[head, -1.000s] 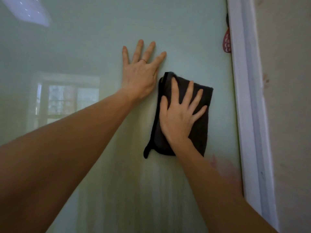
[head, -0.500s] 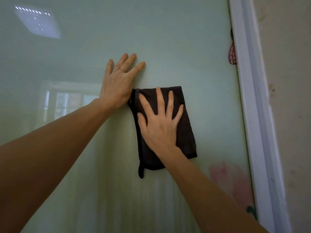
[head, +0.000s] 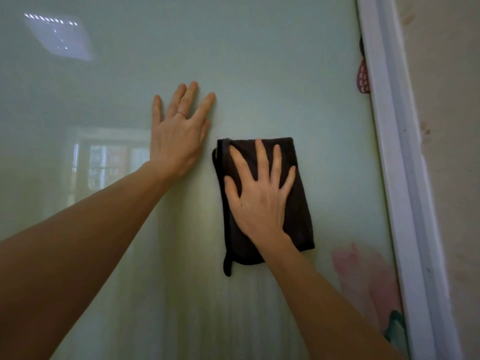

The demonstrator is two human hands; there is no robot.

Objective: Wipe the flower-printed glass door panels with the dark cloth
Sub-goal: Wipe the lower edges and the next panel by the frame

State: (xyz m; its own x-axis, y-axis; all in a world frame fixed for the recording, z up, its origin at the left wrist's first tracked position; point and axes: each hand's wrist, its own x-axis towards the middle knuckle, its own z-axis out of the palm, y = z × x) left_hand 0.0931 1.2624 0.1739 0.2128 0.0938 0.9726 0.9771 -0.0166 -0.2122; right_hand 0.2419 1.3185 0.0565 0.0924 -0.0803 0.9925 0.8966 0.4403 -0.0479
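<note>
The pale green glass (head: pixel 259 61) fills nearly all I see, with a window (head: pixel 109 165) and a ceiling light (head: pixel 59 37) mirrored in its left half. To its right runs a strip of beige wall (head: pixel 452 126), and between the two stands the white frame (head: pixel 397 178). The cloth (head: pixel 301 219), dark and folded to an upright rectangle, lies flat on the glass right of centre, a loose tail hanging from its lower left corner. My right hand (head: pixel 259 201) presses it to the pane, palm down, fingers straight and spread wide. My left hand (head: pixel 176 141) rests bare on the glass just beside the cloth's upper left, apart from it, fingers straight and a little fanned. A pink flower (head: pixel 363 276) is printed low by the frame. A small red shape (head: pixel 363 79) shows at the frame's edge higher up. A thin ring (head: pixel 181 114) sits on one left finger.
</note>
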